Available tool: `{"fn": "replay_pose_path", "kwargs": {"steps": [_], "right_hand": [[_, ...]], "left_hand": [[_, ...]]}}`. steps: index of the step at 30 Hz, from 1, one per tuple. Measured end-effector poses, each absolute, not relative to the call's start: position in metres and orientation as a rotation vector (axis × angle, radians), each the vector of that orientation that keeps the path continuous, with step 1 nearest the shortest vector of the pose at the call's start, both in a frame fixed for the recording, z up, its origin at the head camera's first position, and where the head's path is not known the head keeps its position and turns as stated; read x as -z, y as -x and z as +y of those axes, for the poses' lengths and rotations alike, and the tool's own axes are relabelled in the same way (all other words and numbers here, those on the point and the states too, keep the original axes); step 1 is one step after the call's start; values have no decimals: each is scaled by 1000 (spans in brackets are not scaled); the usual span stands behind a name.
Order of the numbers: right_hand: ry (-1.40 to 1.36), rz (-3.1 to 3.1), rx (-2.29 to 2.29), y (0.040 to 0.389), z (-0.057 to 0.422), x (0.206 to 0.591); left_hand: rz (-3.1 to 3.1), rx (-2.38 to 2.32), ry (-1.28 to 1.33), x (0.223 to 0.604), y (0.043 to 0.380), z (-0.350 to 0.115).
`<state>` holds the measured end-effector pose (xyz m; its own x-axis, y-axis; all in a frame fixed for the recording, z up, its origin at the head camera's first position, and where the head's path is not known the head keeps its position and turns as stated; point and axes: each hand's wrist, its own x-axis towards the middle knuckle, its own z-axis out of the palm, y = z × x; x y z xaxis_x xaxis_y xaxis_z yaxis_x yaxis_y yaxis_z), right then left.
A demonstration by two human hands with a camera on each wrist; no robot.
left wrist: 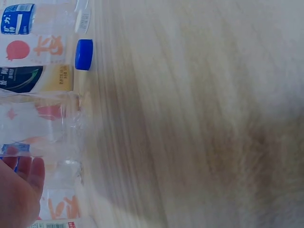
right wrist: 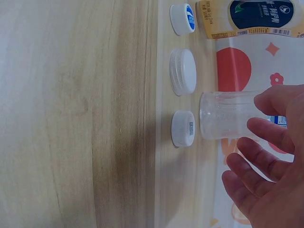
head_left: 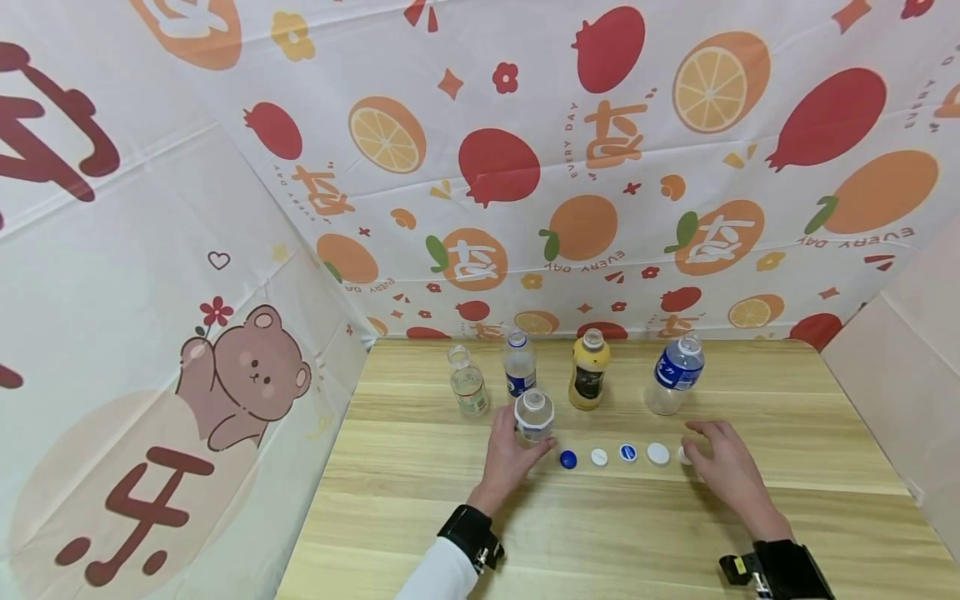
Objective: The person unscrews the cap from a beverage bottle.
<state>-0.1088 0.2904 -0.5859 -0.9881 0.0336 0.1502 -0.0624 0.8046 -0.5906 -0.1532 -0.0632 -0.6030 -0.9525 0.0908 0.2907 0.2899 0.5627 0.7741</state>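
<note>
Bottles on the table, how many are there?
5: a small clear one at far left, a blue-labelled one, one in the left hand, a yellow one, and a big blue-labelled one.

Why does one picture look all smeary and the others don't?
Left wrist view: the wooden table is smeared and soft, though the blue cap still shows. Right wrist view: sharp, with the white caps crisp. Head view: clear, evenly lit, but the backdrop bends at the edges.

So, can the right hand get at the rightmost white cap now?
Probably yes: the right hand hovers open just beside the rightmost white cap, nothing lies between them, and the blue-labelled bottle stands behind it.
</note>
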Motion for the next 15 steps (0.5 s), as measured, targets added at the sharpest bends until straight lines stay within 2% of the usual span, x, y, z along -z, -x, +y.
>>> {"fn": "replay_pose_path", "kwargs": {"steps": [15], "right_hand": [[2, -2852, -956, 108, 290, 585]], "left_hand": [[-2571, 1347, 175, 600, 154, -57]]}}
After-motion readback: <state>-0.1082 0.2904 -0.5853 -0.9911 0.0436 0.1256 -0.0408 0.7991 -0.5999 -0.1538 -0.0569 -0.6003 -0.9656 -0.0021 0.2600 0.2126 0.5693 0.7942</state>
